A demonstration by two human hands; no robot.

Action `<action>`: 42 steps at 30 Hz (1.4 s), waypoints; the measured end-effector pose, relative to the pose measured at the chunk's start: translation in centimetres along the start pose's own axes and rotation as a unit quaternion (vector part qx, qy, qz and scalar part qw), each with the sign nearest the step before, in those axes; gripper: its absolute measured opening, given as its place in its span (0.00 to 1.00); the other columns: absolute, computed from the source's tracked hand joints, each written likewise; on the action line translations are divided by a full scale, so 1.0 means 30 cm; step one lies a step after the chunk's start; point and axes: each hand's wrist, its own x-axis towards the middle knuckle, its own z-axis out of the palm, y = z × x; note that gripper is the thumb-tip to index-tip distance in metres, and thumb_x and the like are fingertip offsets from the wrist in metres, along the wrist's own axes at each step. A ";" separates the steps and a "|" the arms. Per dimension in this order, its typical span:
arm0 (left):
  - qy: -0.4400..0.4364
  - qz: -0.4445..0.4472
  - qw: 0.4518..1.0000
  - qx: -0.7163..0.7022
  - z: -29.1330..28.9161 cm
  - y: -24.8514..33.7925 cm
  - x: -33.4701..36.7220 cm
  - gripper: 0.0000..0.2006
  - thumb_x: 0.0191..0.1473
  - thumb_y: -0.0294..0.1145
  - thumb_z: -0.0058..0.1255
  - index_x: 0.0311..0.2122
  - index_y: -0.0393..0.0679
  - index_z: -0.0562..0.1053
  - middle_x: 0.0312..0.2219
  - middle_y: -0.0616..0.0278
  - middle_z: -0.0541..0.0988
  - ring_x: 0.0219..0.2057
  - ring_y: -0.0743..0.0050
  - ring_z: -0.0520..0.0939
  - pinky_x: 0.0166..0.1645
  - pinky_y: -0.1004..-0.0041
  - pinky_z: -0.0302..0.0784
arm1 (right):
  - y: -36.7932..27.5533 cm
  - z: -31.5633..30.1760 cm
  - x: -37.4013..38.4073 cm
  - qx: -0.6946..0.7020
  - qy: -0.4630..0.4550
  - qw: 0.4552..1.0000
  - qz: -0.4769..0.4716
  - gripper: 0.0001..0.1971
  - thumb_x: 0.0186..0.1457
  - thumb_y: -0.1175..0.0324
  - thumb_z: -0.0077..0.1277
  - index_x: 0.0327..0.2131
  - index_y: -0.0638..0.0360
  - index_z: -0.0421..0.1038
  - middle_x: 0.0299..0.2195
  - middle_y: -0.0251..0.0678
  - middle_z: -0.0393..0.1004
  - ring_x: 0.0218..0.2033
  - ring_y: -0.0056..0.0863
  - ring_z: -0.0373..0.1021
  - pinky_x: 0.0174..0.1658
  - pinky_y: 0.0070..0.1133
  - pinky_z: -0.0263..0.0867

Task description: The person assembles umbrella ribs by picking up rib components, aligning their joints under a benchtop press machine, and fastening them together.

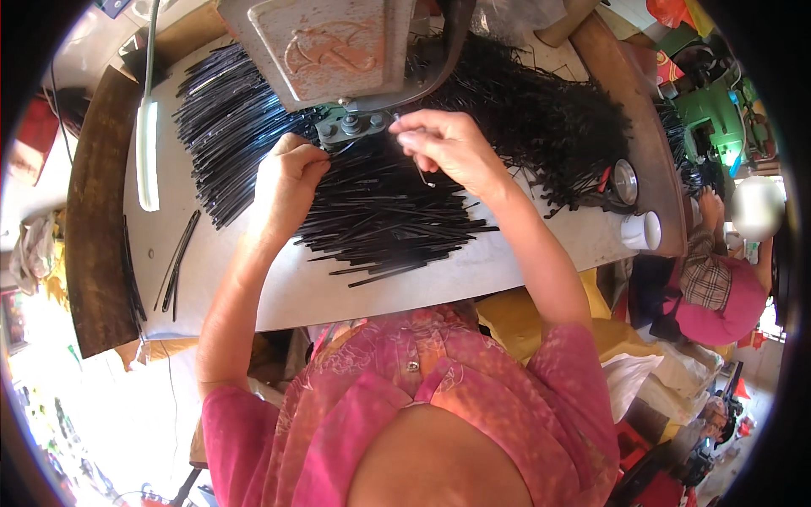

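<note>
A heavy grey metal machine head (pixel 338 51) hangs over the table, with a small bolted metal block (pixel 351 126) at its lower end. Just left of that block is my left hand (pixel 289 179), its thumb and fingers pinched together; what they hold is hidden. My right hand (pixel 452 150) is at the block's right side with fingers curled. From under them slants a thin dark rod (pixel 421 175) with a small bright bent tip, seemingly in their grip. Below the block lies a loose pile of thin black strips (pixel 389 211).
More straight black strips (pixel 228 127) are heaped left, and a tangled dark mass (pixel 541 118) fills the right. A lit tube lamp (pixel 148 160) stands at left. A white cup (pixel 642 231) and a round metal tin (pixel 624 182) sit near the right edge. Another person (pixel 718 287) works at far right.
</note>
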 end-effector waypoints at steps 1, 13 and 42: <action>-0.001 0.001 1.000 0.002 -0.003 -0.001 0.001 0.04 0.41 0.21 0.50 0.27 0.35 0.72 0.21 0.60 0.70 0.21 0.71 0.72 0.28 0.76 0.66 | -0.014 0.011 0.002 -0.008 -0.017 1.000 0.022 0.10 0.51 0.71 0.46 0.35 0.68 0.69 0.21 0.31 0.67 0.16 0.11 0.59 0.19 0.10 0.56; 0.027 -0.124 0.990 -0.055 0.018 0.011 0.035 0.07 0.45 0.22 0.46 0.33 0.36 0.71 0.21 0.59 0.72 0.18 0.75 0.71 0.24 0.77 0.66 | -0.005 0.090 0.060 0.016 -0.011 1.000 0.023 0.11 0.49 0.69 0.46 0.32 0.67 0.71 0.17 0.29 0.65 0.17 0.11 0.56 0.19 0.10 0.53; 0.034 0.002 0.997 0.070 0.032 0.108 0.004 0.09 0.46 0.26 0.48 0.35 0.35 0.70 0.23 0.53 0.72 0.19 0.63 0.74 0.24 0.72 0.68 | 0.002 0.116 0.075 0.091 0.013 0.994 0.051 0.09 0.50 0.68 0.45 0.28 0.65 0.71 0.14 0.23 0.60 0.15 0.09 0.53 0.16 0.09 0.46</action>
